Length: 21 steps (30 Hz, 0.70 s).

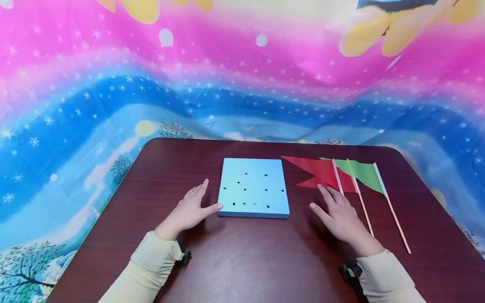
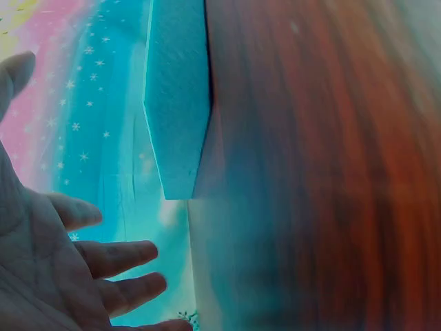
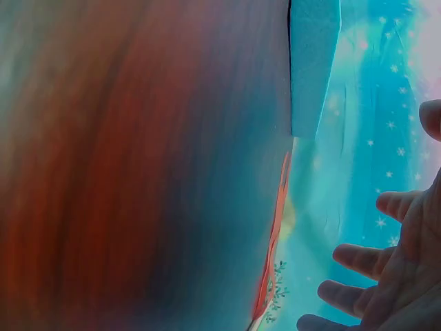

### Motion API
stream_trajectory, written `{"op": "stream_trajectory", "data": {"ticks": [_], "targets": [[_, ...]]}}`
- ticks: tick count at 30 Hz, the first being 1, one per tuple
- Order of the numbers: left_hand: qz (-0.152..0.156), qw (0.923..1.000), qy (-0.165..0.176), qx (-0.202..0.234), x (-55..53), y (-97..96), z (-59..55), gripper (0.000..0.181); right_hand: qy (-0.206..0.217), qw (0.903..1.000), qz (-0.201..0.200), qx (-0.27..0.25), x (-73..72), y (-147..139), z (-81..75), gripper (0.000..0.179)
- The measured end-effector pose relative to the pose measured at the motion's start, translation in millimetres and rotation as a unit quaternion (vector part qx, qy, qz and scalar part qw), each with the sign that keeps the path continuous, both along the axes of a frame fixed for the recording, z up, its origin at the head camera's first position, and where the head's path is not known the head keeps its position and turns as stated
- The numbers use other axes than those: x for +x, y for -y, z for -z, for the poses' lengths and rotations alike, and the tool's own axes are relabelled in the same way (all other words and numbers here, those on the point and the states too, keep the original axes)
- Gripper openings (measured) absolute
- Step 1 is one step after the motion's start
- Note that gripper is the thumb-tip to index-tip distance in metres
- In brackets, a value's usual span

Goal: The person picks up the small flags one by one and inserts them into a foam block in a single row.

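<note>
A light blue square board with several small dark holes lies flat on the table. My left hand is beside its left edge, fingers spread and holding nothing; the thumb tip appears at the board's near left corner, though I cannot tell whether it touches. To the right of the board, my right hand has its fingers extended with nothing in them. It covers part of a red flag and its stick. Another red flag lies partly under a green flag on a light wooden stick. Both palms show in the wrist views.
The dark reddish-brown table has rounded far corners. Behind it and at its sides hangs a colourful printed cloth with snowflakes and trees. The flag sticks point toward the near right side.
</note>
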<state>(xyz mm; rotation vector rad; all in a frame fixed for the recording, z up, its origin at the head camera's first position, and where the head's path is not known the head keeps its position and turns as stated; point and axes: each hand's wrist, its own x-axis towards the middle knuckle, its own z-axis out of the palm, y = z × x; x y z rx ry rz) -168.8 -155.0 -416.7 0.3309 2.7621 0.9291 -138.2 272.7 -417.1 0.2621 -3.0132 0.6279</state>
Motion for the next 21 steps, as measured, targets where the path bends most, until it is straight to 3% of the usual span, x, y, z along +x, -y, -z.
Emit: {"op": "stream_trajectory", "data": {"ticks": [7, 14, 21], "targets": [[-0.021, 0.9993, 0.018, 0.027, -7.6, -6.9, 1.5, 0.101, 0.004, 1.0, 0.002, -0.005, -1.1, -4, -1.0, 0.074], [-0.062, 0.9892, 0.053, 0.121, -12.9, -17.5, 6.0, 0.088, 0.01, 0.9998, 0.005, -0.017, -2.0, -14, -3.5, 0.072], [-0.065, 0.9871, 0.062, 0.132, -16.0, -23.3, 10.3, 0.082, 0.018, 0.9997, 0.011, -0.009, -5.4, -25, -1.5, 0.067]]}}
